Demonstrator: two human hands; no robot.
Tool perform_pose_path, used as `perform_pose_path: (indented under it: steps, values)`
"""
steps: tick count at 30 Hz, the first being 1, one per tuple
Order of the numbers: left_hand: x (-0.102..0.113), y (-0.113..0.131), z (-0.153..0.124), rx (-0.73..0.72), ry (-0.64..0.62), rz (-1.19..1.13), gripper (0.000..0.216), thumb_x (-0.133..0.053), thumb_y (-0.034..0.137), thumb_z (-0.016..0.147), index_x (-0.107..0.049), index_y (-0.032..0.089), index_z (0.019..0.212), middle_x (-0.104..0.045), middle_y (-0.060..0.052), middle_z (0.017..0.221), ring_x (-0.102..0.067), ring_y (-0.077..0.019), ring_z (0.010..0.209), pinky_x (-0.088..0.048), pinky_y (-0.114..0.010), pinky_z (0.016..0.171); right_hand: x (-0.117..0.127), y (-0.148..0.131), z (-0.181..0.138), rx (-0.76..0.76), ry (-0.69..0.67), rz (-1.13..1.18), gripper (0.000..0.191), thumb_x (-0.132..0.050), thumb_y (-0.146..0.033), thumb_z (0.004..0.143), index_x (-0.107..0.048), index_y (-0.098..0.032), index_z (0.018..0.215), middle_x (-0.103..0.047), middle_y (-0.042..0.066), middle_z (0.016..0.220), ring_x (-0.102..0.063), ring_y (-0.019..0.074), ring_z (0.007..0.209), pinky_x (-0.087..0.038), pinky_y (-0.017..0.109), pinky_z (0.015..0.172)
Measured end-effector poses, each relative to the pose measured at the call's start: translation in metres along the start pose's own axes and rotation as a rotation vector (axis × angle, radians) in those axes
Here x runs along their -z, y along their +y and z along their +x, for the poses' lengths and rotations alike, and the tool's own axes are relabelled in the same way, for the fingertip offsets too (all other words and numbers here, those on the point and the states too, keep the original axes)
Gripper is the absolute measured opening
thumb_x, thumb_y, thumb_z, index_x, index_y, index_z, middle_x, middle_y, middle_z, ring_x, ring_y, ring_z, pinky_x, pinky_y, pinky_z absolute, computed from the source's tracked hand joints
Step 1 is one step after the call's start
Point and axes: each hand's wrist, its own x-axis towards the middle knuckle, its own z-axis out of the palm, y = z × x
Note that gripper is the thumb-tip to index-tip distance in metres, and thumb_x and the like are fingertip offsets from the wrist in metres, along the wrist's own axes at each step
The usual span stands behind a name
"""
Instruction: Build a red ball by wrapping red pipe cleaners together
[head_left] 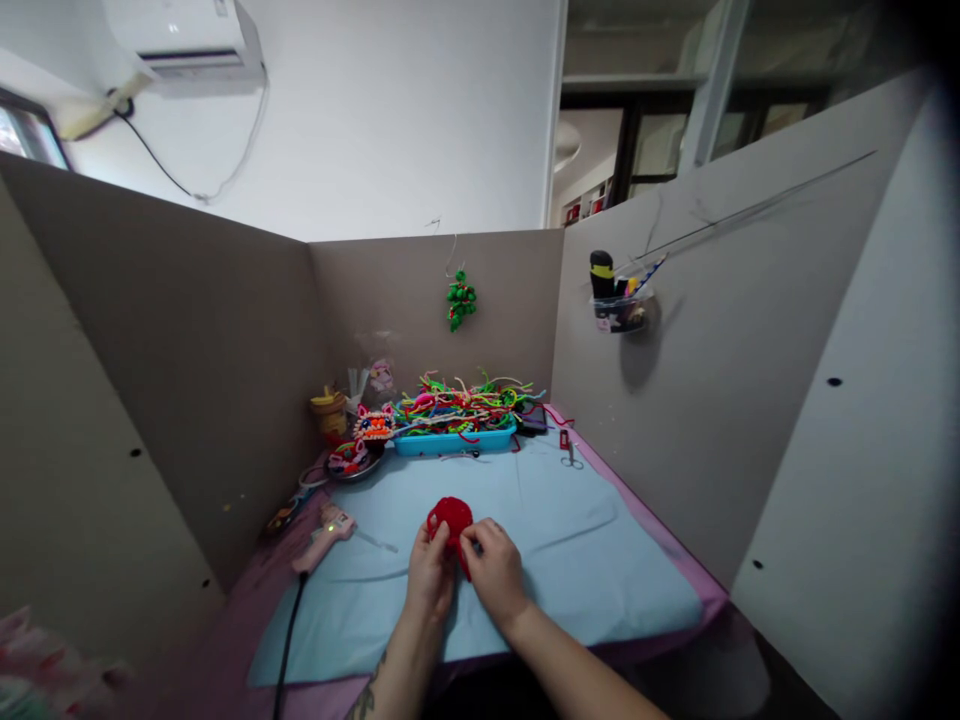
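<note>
A round, fuzzy red piece [451,512], seemingly made of pipe cleaner, is held up over the light blue cloth [555,580]. My left hand [431,570] grips its left side, with the thumb on its face. The fingers of my right hand [495,568] pinch at its lower right edge, where a red strand hangs down between the hands. Its lower part is partly covered by my fingers. To the left of my hands lies a pink glue gun [328,537] with a black cord.
A blue tray [450,441] heaped with colourful pipe cleaners stands at the back. Scissors [571,460] lie at the right. A metal bowl [365,470] with red pieces and an orange animal-face craft [374,424] are back left. Grey partitions [435,350] surround the table.
</note>
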Motion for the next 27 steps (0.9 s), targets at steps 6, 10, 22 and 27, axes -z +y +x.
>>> perform_pose_path:
  steps: [6, 10, 22, 27]
  values:
    - [0.002, -0.002, 0.001, -0.011, -0.011, -0.015, 0.039, -0.085, 0.027, 0.059, -0.068, 0.016, 0.092, -0.075, -0.006, 0.089, -0.070, -0.0167, 0.082, -0.052, -0.026, 0.080, 0.007, 0.004, -0.002, 0.021, 0.036, 0.138, 0.011, -0.052, -0.016, 0.084, -0.062, -0.021, 0.084, -0.062, 0.004, 0.084, -0.057, 0.0192, 0.083, -0.045, 0.030, 0.077]
    - [0.003, -0.002, 0.000, 0.019, -0.038, -0.010, 0.039, -0.084, 0.026, 0.060, -0.068, 0.017, 0.095, -0.075, -0.007, 0.093, -0.070, -0.0167, 0.083, -0.051, -0.026, 0.080, 0.013, 0.011, 0.006, -0.047, 0.087, 0.278, 0.016, -0.054, -0.025, 0.084, -0.062, -0.022, 0.098, -0.060, 0.007, 0.100, -0.056, 0.0219, 0.098, -0.046, 0.036, 0.086]
    - [-0.002, -0.005, -0.007, 0.047, -0.109, 0.212, 0.046, -0.086, 0.026, 0.057, -0.070, 0.014, 0.099, -0.074, -0.012, 0.099, -0.069, -0.0225, 0.088, -0.051, -0.032, 0.083, 0.011, 0.027, 0.018, -0.402, -0.168, 0.870, 0.038, -0.070, -0.042, 0.073, -0.063, -0.019, 0.103, -0.070, 0.009, 0.101, -0.064, 0.0240, 0.090, -0.052, 0.038, 0.080]
    - [-0.001, -0.009, -0.004, 0.006, -0.069, 0.285, 0.047, -0.086, 0.024, 0.055, -0.069, 0.012, 0.097, -0.074, -0.012, 0.093, -0.070, -0.0219, 0.083, -0.051, -0.031, 0.080, 0.017, 0.028, 0.021, -0.350, -0.132, 0.777, 0.030, -0.070, -0.032, 0.071, -0.064, -0.018, 0.097, -0.070, 0.009, 0.099, -0.064, 0.0237, 0.092, -0.050, 0.041, 0.087]
